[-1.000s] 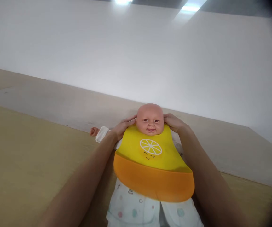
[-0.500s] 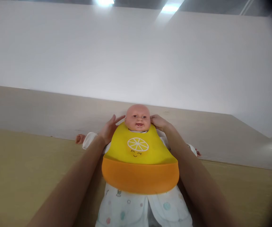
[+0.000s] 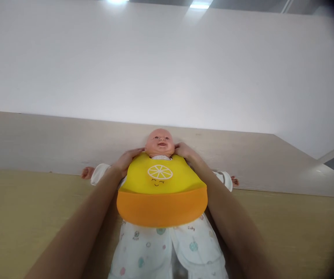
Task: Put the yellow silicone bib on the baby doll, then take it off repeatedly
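A baby doll in white patterned clothes lies on its back with both arms spread. Over its chest is a yellow silicone bib with an orange catch pocket and a lemon-slice print. My left hand is closed on the bib's upper edge beside the doll's neck, its fingertips partly hidden there. On the other side, my right hand has its fingers curled around the bib's neck end, close under the doll's cheek. The bib's ends behind the neck are out of sight.
The doll rests on a tan surface, with a paler grey-beige strip behind it. A white wall rises beyond. Ceiling lights show along the top.
The doll's head has tipped back, showing more of its neck. My left fingers, spread earlier, have come in to the bib's edge. The whole view has shifted slightly.
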### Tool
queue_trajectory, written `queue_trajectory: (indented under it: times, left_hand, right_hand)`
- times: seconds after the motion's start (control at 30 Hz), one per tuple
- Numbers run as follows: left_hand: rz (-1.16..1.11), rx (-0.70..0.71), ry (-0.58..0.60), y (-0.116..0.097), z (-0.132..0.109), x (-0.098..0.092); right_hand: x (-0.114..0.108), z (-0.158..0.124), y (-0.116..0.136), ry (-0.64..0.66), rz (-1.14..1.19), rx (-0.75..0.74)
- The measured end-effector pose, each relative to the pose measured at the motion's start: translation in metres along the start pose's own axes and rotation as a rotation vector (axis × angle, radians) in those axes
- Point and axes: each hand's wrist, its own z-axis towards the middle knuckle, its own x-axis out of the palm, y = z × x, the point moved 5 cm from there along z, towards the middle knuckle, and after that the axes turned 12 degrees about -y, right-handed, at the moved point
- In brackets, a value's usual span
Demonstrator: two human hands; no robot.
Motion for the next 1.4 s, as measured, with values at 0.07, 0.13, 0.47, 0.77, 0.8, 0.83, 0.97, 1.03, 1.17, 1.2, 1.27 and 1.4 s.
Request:
queue_trajectory:
  times: [0.07, 0.13, 0.47, 0.77, 0.8, 0.83, 0.97, 1.03, 1.17, 1.2, 1.27, 1.4]
  left_hand:
    - [0.027, 0.047, -0.007, -0.002, 0.000, 0.000]
    - [0.058, 0.080, -0.014, -0.003, 0.000, 0.001]
    - [0.551, 0.321, -0.364, -0.025, -0.015, -0.014]
    - [0.954, 0.447, -0.481, -0.044, -0.114, -0.012]
    - [0.931, 0.402, -0.475, -0.040, -0.126, -0.014]
    - [0.869, 0.355, -0.465, -0.036, -0.137, -0.016]
    - [0.534, 0.332, -0.367, -0.025, -0.167, -0.020]
    - [0.442, 0.370, -0.365, -0.022, -0.173, -0.021]
    - [0.423, 0.425, -0.432, -0.011, -0.175, -0.020]
    - [0.416, 0.444, -0.438, -0.007, -0.174, -0.019]
    - [0.387, 0.494, -0.443, 0.003, -0.174, -0.018]
    - [0.322, 0.566, -0.457, 0.026, -0.172, -0.021]
  right_hand:
    - [0.000, -0.005, 0.001, -0.020, -0.001, 0.022]
    - [0.001, -0.008, 0.001, -0.050, 0.004, 0.046]
    - [-0.039, -0.080, 0.013, -0.173, 0.236, 0.025]
    - [-0.056, -0.172, 0.020, 0.125, 0.097, -0.218]
    - [-0.056, -0.177, 0.020, 0.119, 0.113, -0.230]
    - [-0.056, -0.181, 0.021, 0.112, 0.150, -0.229]
    - [-0.049, -0.197, 0.024, 0.048, 0.386, -0.072]
    - [-0.046, -0.203, 0.026, -0.006, 0.468, 0.020]
    - [-0.042, -0.208, 0.025, -0.075, 0.524, 0.060]
    - [-0.041, -0.208, 0.023, -0.084, 0.542, 0.051]
    - [-0.039, -0.208, 0.017, -0.111, 0.583, 0.040]
    - [-0.030, -0.212, 0.006, -0.178, 0.653, 0.067]
